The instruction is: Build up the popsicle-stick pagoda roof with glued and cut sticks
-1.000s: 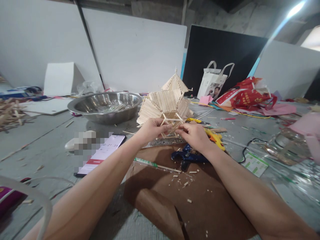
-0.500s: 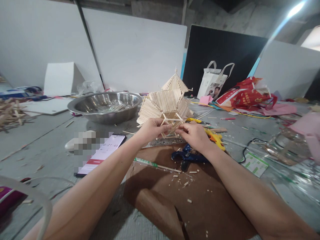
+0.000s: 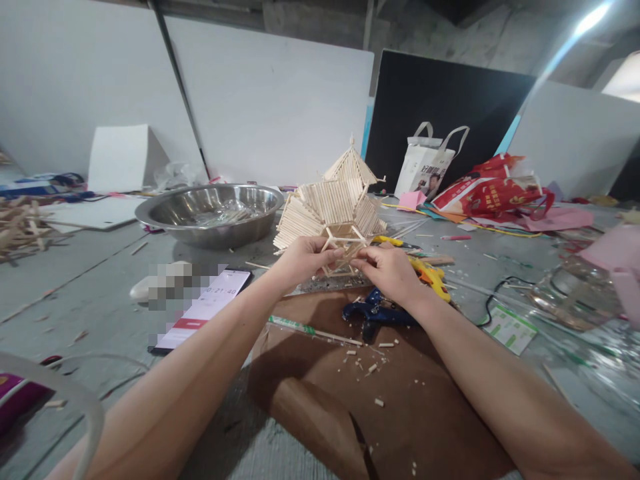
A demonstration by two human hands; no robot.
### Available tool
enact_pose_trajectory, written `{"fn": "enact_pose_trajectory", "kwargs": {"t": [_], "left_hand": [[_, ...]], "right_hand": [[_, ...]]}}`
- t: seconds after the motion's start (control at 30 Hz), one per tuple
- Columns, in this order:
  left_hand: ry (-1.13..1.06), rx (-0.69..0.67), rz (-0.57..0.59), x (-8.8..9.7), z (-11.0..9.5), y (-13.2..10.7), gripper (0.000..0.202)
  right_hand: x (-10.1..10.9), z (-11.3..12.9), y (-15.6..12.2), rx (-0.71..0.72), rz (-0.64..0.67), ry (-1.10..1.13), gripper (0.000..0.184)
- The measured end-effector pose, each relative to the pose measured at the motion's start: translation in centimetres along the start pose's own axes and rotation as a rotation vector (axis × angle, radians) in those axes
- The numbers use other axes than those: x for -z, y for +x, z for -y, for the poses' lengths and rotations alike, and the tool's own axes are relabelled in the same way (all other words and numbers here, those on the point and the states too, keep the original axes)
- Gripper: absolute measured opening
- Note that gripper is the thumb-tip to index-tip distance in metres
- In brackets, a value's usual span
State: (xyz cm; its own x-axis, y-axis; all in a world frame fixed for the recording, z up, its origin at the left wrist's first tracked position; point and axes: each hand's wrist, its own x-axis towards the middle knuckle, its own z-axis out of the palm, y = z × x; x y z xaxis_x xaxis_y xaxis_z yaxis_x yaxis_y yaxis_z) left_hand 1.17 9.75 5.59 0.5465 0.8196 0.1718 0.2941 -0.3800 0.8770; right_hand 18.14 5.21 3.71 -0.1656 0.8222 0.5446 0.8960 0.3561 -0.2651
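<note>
A pagoda-like model of thin wooden sticks (image 3: 333, 200) stands on the grey table, with a tiered roof and an open frame at its base. My left hand (image 3: 300, 259) pinches the left side of that base frame, fingers closed on the sticks. My right hand (image 3: 389, 270) pinches the right side of the same frame, fingers closed. Both hands meet in front of the model. A blue glue gun (image 3: 373, 312) lies just under my right wrist on a brown cardboard sheet (image 3: 400, 413).
A steel bowl (image 3: 213, 213) sits left of the model. A phone (image 3: 205, 308) lies near my left forearm. A yellow tool (image 3: 430, 275), a white tote bag (image 3: 427, 163), red bags (image 3: 493, 190), a glass jar (image 3: 575, 293) and stick scraps (image 3: 20, 227) lie around.
</note>
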Motion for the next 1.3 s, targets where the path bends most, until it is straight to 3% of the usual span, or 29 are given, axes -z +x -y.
{"fn": "enact_pose_trajectory", "kwargs": {"t": [1.3], "left_hand": [[0.007,0.008,0.001,0.02,-0.08,-0.06,0.024]], "right_hand": [[-0.03,-0.03,-0.02,-0.002,-0.002,-0.02,0.022]]}}
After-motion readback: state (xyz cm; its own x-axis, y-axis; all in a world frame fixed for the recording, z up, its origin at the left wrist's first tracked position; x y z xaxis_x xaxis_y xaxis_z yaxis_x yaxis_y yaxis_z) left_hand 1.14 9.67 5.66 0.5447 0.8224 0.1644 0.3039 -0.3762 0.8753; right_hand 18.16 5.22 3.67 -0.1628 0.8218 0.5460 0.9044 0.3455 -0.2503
